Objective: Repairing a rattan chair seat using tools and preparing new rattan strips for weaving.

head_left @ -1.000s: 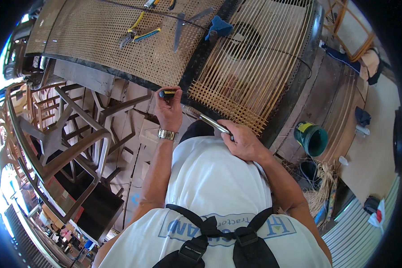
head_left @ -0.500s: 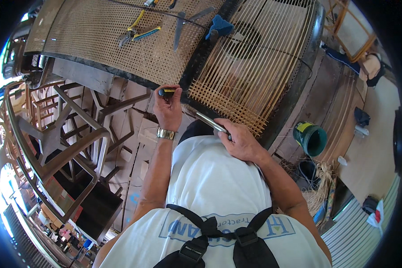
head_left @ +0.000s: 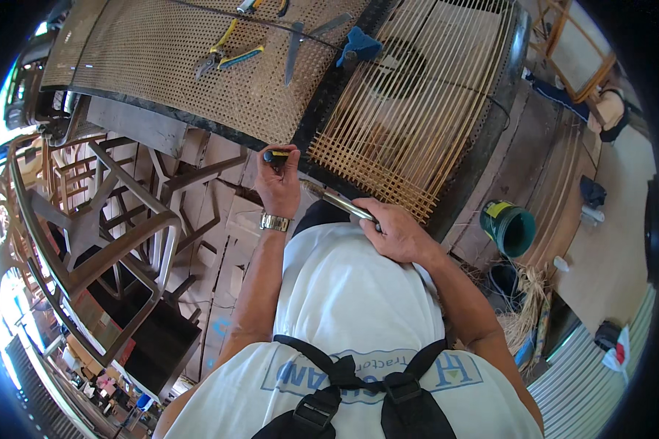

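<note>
Half-woven cane seat panel | step: weaving front edge | left hand clenched on dark-handled tool | right hand grasping metal rod | next: likely careful strand threading.

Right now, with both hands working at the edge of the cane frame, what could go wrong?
The left hand presses a dark-handled tool at the frame edge, so a slip might hurt the fingers. The metal tool in the right hand points toward the left hand. Loose pliers on the woven panel could slide off.
</note>
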{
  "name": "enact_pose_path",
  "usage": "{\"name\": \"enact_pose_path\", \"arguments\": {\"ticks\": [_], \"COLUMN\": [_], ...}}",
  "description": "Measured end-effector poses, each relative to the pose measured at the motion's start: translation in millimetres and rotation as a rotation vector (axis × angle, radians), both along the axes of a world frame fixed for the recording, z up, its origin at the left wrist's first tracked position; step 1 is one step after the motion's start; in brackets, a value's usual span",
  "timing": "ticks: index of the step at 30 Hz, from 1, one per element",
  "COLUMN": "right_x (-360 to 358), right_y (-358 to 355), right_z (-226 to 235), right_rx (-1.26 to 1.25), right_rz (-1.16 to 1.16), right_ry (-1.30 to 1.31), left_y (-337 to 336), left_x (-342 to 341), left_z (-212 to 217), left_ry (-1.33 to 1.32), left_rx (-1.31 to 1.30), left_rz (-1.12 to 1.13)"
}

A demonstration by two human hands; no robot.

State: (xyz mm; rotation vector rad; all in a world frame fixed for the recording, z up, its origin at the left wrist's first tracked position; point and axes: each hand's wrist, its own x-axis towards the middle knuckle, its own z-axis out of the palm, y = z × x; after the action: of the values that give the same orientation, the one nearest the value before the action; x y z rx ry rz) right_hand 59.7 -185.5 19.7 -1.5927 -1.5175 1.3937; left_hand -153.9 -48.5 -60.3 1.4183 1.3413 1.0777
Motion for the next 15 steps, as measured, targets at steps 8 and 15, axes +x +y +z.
{"name": "enact_pose_path", "arguments": {"ticks": [8,15], "right_x": [5.1,2.3], "right_y": [-2.0,-8.8], "right_z": [-0.4,6.1], "right_rx": [0.03,-0.01], "right_rz": [-0.024,-0.29], "right_ry": [-0.01,-0.001], "left_y": [4.8,12.0], "left_x": [1.9,11.6], "left_z": [4.8,-2.0], "left_ry": [0.003,0.075], "left_rx": [0.047,0.013], "left_rz": [-0.024,-0.05]}}
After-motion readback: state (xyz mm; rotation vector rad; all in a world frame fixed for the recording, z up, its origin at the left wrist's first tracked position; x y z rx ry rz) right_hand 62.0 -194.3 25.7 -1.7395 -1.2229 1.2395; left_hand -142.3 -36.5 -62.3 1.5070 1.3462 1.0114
